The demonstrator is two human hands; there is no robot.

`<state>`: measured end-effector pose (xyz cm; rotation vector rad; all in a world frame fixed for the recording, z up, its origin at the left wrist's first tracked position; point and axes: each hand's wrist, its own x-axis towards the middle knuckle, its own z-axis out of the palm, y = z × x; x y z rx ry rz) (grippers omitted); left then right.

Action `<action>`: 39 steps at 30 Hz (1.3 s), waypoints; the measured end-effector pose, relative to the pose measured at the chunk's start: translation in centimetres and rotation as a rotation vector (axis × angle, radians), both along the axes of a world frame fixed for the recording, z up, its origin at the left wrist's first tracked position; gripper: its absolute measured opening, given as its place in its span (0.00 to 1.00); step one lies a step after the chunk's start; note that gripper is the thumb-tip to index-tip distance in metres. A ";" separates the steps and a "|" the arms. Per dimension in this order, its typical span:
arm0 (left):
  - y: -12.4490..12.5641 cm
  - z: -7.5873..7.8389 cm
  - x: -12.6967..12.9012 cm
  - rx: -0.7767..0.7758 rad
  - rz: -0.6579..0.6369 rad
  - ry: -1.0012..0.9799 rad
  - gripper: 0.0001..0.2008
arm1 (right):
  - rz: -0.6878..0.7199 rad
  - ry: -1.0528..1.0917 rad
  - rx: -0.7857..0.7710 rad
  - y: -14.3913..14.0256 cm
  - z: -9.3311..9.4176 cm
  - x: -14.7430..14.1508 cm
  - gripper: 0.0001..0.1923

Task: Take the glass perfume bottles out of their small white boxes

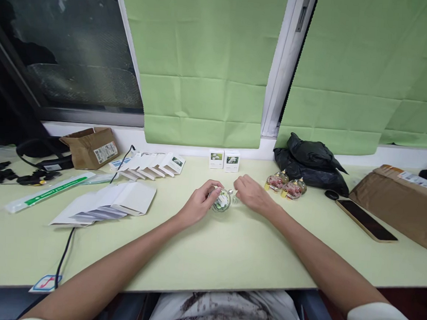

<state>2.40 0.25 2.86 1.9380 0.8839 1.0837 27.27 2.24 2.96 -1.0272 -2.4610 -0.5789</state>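
My left hand (200, 200) is closed around a round, clear bottle (221, 201) with green and white inside, tilted so that its neck points to the right. Just right of the neck, my right hand (250, 192) has its fingers pinched together; what they hold, if anything, is hidden. A small clear piece (235, 200) shows below those fingers, too small to name. Beyond the hands stand two small white boxes with flower pictures, a left box (216, 159) and a right box (232, 161). Round bottles with pink contents (292, 189) lie to the right.
Flattened white boxes (134, 198) and another row of them (152, 165) lie left, near an open brown carton (95, 149) and a black cable (64, 257). A black plastic bag (310, 162), a phone (366, 220) and a brown parcel (400, 207) are on the right.
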 end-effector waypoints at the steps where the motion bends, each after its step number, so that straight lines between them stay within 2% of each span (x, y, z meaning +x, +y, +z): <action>1: 0.1 -0.1 -0.2 0.004 0.011 -0.002 0.19 | -0.020 0.051 -0.012 0.0 0.1 0.4 0.10; 6: 1.3 -1.0 -0.9 0.021 0.112 -0.034 0.22 | 0.042 0.170 -0.217 -0.2 0.0 1.6 0.12; 10: 2.5 -2.1 -0.9 0.039 0.153 -0.022 0.24 | -0.028 0.286 -0.417 0.1 -0.9 2.0 0.12; 14: 3.6 -3.2 -0.8 0.018 0.163 -0.044 0.22 | -0.067 0.276 -0.599 0.6 -1.8 2.3 0.08; 17: 4.3 -3.8 -0.8 -0.006 0.191 -0.035 0.21 | -0.050 0.247 -0.661 0.7 -2.0 2.3 0.06; 21: 4.8 -4.4 -0.8 -0.023 0.154 -0.024 0.19 | -0.015 0.238 -0.661 0.8 -1.9 2.4 0.07; 26: 5.1 -4.6 -0.8 -0.042 0.163 0.040 0.20 | -0.054 0.282 -0.681 1.0 -2.0 2.8 0.13; 29: 5.1 -4.6 -0.7 -0.043 0.165 0.055 0.21 | -0.039 0.425 -0.548 0.8 -1.9 2.3 0.13; 33: 5.4 -5.0 -0.4 0.014 0.105 0.046 0.19 | 0.135 0.499 -0.357 0.3 -1.8 0.7 0.15; 37: 5.7 -5.8 0.0 -0.033 -0.037 -0.023 0.28 | 0.179 0.472 -0.364 0.4 -2.0 0.1 0.17; 39: 5.8 -6.1 0.0 -0.070 -0.039 -0.031 0.31 | 0.169 0.473 -0.406 0.7 -2.3 0.3 0.19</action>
